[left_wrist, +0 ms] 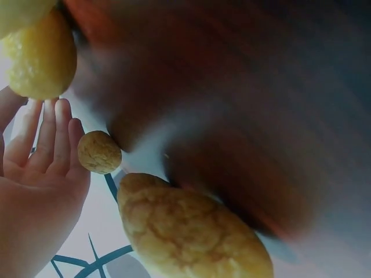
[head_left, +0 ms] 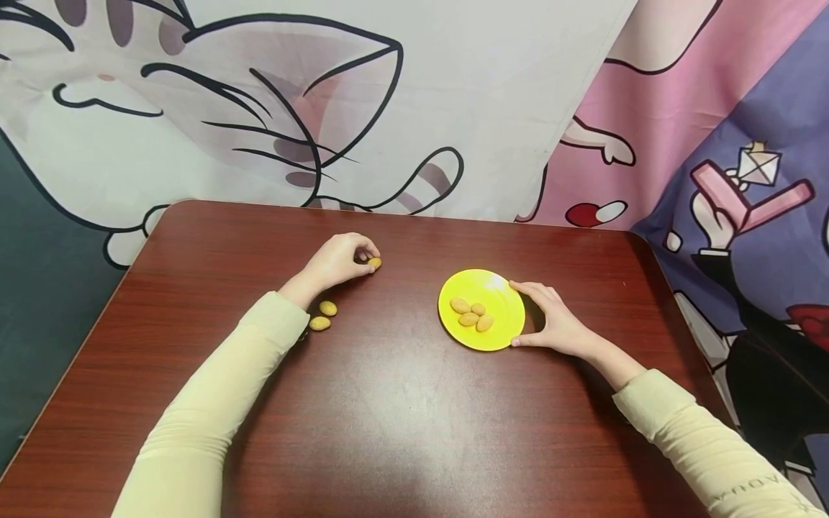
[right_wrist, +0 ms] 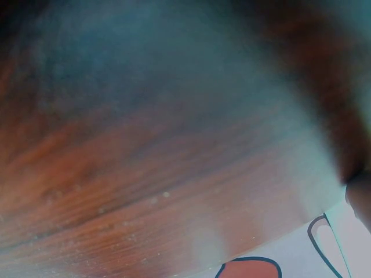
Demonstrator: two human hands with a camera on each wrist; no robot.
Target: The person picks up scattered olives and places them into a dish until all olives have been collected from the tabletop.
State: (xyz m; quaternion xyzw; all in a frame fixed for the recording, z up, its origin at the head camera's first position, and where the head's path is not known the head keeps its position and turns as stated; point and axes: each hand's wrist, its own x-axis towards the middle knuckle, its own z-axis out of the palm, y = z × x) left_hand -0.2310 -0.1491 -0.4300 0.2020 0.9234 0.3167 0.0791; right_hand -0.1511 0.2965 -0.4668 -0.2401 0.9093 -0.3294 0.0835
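My left hand (head_left: 340,260) pinches a small oval, yellow-brown nut-like piece (head_left: 374,263) just over the table, between thumb and fingertips. Near that wrist lie two more such pieces, an upper (head_left: 328,309) and a lower one (head_left: 320,324). In the left wrist view the hand (left_wrist: 46,174) appears among several pieces, one large with a cracked surface (left_wrist: 194,226); which one is pinched I cannot tell there. My right hand (head_left: 550,320) holds the right rim of a yellow plate (head_left: 508,295), thumb and fingers spread along it. Several pieces (head_left: 468,319) sit together on the plate.
Everything rests on a dark red-brown wooden table (head_left: 401,432) with rounded far corners. Behind its far edge hangs a cloth printed with a cartoon cat (head_left: 492,93), and pink and purple printed fabric (head_left: 699,108) is at the right. The right wrist view shows mostly blurred tabletop.
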